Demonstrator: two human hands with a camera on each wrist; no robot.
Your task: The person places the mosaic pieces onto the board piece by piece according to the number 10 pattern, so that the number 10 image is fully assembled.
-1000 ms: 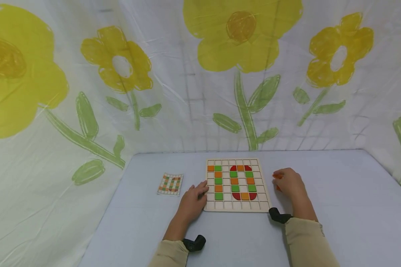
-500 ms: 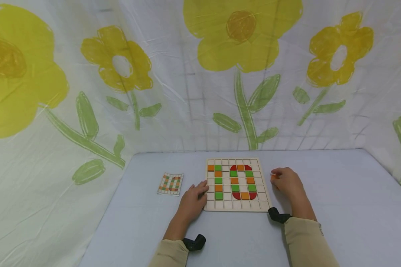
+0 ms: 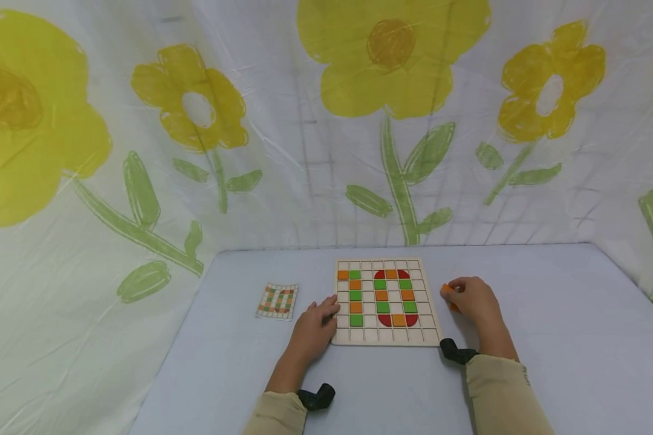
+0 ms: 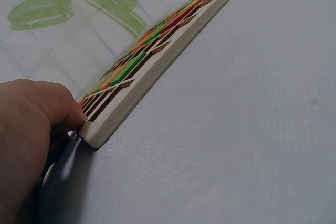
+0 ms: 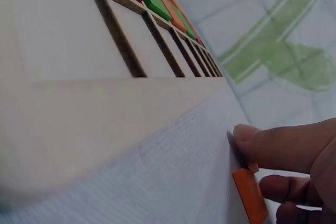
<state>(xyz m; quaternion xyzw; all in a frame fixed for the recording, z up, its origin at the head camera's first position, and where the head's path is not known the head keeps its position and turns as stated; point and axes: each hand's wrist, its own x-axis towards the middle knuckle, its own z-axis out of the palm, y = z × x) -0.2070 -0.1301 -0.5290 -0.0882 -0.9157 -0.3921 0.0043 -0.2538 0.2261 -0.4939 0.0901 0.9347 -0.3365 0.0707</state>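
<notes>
My left hand (image 3: 312, 331) rests at the left edge of a square wooden grid board (image 3: 370, 336), its fingertips on the rim. In the left wrist view, part of that hand (image 4: 37, 129) touches the board's near corner. Green, orange and red tiles sit in the board's cells and form a 1 and a 0. Just right of the board, my right hand (image 3: 474, 302) pinches an orange tile (image 3: 446, 290) between thumb and fingers. Another bit of orange shows beneath its fingertips in the head view. In the right wrist view, an orange tile (image 5: 250, 195) stands out below the thumb (image 5: 278, 144).
A small card (image 3: 277, 301) printed with a similar coloured grid pattern lies left of the board. The table (image 3: 386, 386) is covered in pale cloth. Behind it hangs a white curtain (image 3: 283, 199) with yellow flowers. Each wrist wears a black camera mount.
My right hand shifts slightly left, then a little back to the right, and the orange tile at its fingertips shows more clearly. The left hand, board and card stay where they were.
</notes>
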